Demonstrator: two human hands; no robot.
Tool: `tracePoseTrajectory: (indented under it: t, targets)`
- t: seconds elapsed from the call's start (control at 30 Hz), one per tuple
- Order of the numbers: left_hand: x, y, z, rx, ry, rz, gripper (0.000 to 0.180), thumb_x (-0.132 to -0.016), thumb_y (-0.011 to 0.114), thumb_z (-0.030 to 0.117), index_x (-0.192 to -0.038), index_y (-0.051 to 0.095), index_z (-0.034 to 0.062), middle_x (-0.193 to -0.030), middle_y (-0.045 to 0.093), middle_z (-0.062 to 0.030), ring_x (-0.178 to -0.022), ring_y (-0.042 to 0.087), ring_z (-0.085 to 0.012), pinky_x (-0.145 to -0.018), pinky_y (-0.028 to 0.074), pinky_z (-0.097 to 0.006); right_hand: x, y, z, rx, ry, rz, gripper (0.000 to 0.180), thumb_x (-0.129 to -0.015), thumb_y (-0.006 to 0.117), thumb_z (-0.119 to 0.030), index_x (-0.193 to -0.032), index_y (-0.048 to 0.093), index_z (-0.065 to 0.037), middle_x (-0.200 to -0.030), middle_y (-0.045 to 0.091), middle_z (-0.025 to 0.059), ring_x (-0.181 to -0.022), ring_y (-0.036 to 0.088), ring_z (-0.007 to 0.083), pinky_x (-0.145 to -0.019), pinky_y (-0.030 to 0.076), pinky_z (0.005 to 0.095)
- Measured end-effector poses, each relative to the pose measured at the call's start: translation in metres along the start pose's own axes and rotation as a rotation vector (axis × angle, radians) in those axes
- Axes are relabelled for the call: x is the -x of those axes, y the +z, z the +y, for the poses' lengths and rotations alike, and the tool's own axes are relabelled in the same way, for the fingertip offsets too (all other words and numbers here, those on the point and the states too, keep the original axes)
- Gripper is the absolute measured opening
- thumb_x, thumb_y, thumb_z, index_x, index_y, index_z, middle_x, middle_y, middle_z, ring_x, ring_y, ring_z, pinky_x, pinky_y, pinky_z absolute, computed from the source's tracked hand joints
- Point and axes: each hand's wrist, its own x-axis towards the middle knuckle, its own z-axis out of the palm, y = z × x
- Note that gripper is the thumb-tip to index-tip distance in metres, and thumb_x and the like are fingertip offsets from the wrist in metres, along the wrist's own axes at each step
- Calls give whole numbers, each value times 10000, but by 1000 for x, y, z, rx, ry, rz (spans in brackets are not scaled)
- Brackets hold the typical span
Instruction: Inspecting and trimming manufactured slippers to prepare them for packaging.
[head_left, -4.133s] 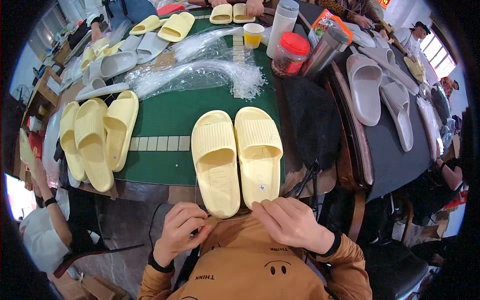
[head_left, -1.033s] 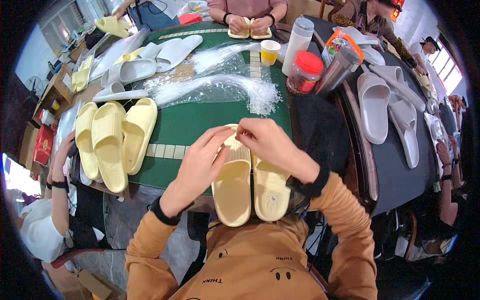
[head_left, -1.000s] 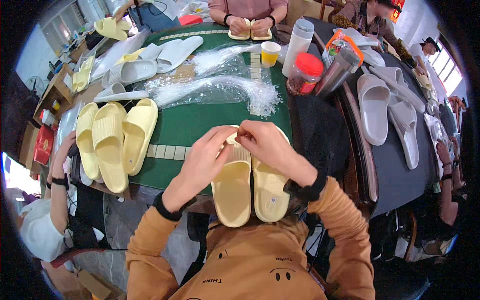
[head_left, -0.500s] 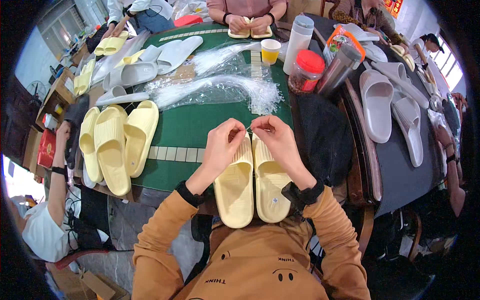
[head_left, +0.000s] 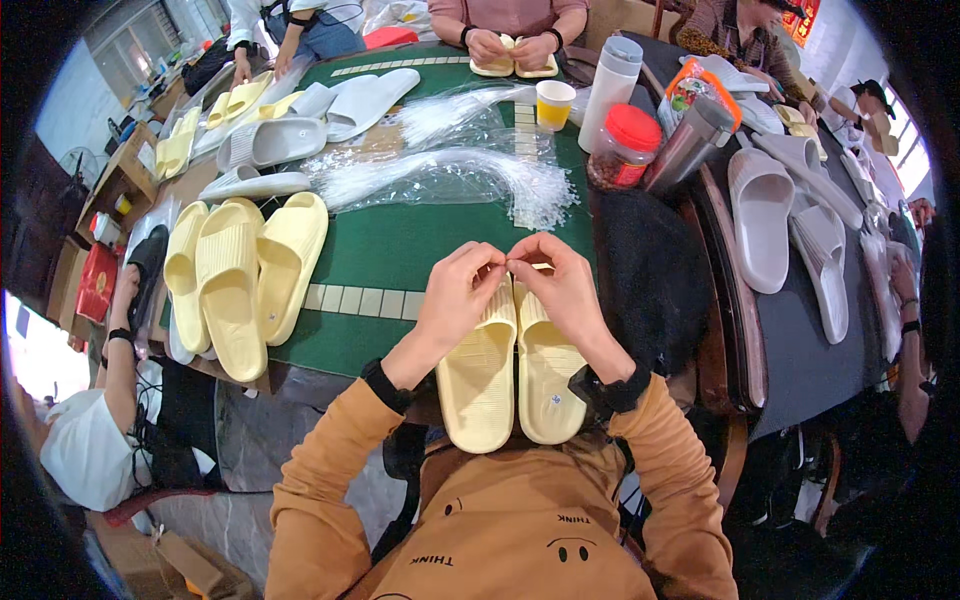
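A pair of pale yellow slide slippers stands side by side at the table's near edge: the left slipper (head_left: 478, 390) and the right slipper (head_left: 552, 385), which has a small round sticker on its footbed. My left hand (head_left: 458, 295) and my right hand (head_left: 562, 295) meet above their toe ends. Thumb and forefinger of each are pinched, fingertips touching, on a thin plastic tie that the fingers now mostly hide. Just beyond lies a fanned bundle of clear thin plastic ties (head_left: 440, 178) on plastic film.
More yellow slippers (head_left: 230, 290) lean together at left, with grey slippers (head_left: 275, 142) behind. A paper cup (head_left: 554, 104), white bottle (head_left: 612, 92), red-lidded jar (head_left: 625, 147) and steel tumbler (head_left: 690, 147) stand at right. Several people work around the green table (head_left: 400, 250).
My fingertips have come together, covering the thin tie that showed between them. The view has shifted slightly. At far left, a co-worker's hands have parted from the yellow slippers.
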Motion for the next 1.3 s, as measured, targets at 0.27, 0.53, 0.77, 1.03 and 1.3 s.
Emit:
tracePoseTrajectory:
  t: [0.27, 0.53, 0.77, 1.03, 1.3]
  targets:
    - [0, -1, 0, 20, 12, 28, 82, -888, 636, 16, -965, 653, -7, -869, 627, -93, -733, 605, -170, -649, 481, -286, 0, -4, 0, -26, 36, 33, 87, -867, 684, -52, -921, 646, 3, -836, 666, 36, -770, 625, 90, -656, 492, 248]
    - [2, 1, -1, -60, 108, 51, 87, -883, 636, 13, -967, 653, 3, -866, 611, -91, -764, 606, -204, -654, 473, -306, -2, -7, 9, -357, 113, -56, 97, -874, 694, -47, -933, 619, -33, -819, 608, -37, -742, 538, 37, -662, 434, 201]
    - [2, 2, -3, -126, 198, 57, 110, -850, 635, -9, -959, 644, 5, -863, 617, -100, -775, 603, -249, -670, 475, -331, -3, -8, 14, -264, 98, -154, 109, -860, 706, -31, -904, 607, -42, -810, 601, -37, -737, 526, 33, -658, 427, 198]
    - [1, 0, 0, -94, 119, 13, 108, -857, 647, 18, -965, 653, 4, -883, 633, -104, -799, 617, -250, -684, 481, -335, -3, -10, 15, -340, 118, -126, 115, -873, 692, -24, -976, 642, -33, -848, 630, -36, -746, 537, 27, -656, 424, 191]
    - [2, 1, 1, -103, 171, 41, 104, -873, 638, 26, -971, 654, -3, -874, 632, -114, -782, 634, -252, -675, 496, -333, 1, -8, 1, -384, 205, -22, 118, -868, 705, -42, -977, 662, -25, -895, 637, -22, -765, 555, 30, -657, 431, 188]
